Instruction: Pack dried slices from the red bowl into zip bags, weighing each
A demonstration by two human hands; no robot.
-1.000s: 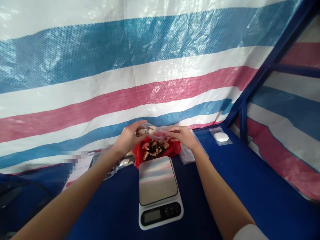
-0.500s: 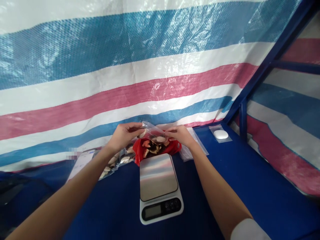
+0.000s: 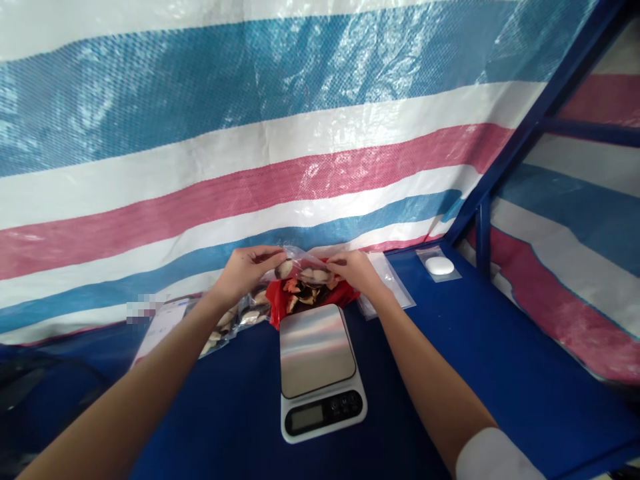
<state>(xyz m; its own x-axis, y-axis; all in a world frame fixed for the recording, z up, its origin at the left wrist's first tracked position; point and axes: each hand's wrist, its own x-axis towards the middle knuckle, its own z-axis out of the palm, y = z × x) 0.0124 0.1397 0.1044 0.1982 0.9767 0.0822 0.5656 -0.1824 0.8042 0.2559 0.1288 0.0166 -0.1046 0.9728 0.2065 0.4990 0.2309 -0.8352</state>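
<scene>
A clear plastic bag (image 3: 305,260) with several pale, dark-edged dried slices in it is stretched between my two hands. My left hand (image 3: 245,270) pinches its left end between thumb and fingers. At the other end, the fingers of my right hand (image 3: 354,270) are closed on the bag's edge. Just below and behind it lies an open red bag (image 3: 280,303) holding loose dried slices (image 3: 306,298). In front of that stands a kitchen scale (image 3: 319,353) with a bare metal plate; I cannot read any figure on its display.
Filled clear bags (image 3: 253,310) and a white sheet (image 3: 159,330) lie left of the red bag. Flat clear bags (image 3: 387,287) are at its right. Farther right, a white oval object (image 3: 439,266) rests on a small clear bag. A striped tarp (image 3: 260,147) hangs behind the blue table (image 3: 480,347).
Both hands keep their hold on the clear bag. The slices inside have shifted slightly and the bag hangs a little differently. The whole view has moved slightly.
</scene>
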